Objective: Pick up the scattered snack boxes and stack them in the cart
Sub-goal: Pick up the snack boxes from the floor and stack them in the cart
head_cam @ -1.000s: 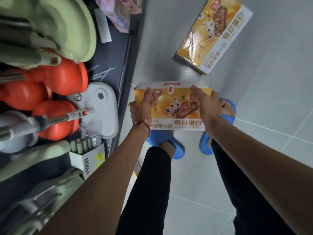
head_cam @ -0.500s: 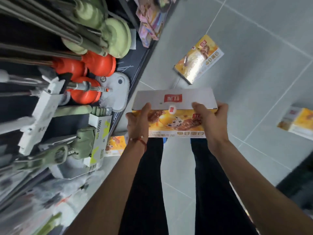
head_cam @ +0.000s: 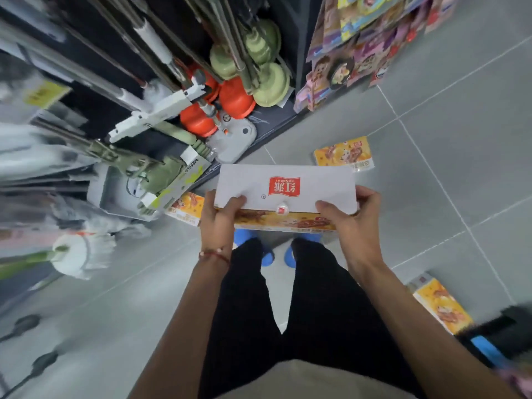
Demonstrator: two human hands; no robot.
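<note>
1. Your two hands grip one snack box (head_cam: 285, 191) between them, held level above your feet and in front of your legs. Its white face with a red logo is turned up; the yellow printed face points toward you.
2. Your left hand (head_cam: 217, 223) is closed on the box's left end, thumb on the white face, fingers under the yellow edge. A red cord bracelet (head_cam: 214, 256) circles that wrist.
3. Your right hand (head_cam: 352, 223) is closed on the box's right end, thumb on top, fingers wrapped around the far corner.
4. Beyond the held box, a second box (head_cam: 344, 154) lies flat on the grey tiled floor (head_cam: 431, 197).
5. Left of the held box, a third box (head_cam: 185, 207) lies on the floor, partly under the mop rack (head_cam: 161, 116).
6. Right of the held box and nearer you, a fourth box (head_cam: 439, 305) lies on the floor, beside a dark, blurred object with a blue part at the frame's edge.
</note>
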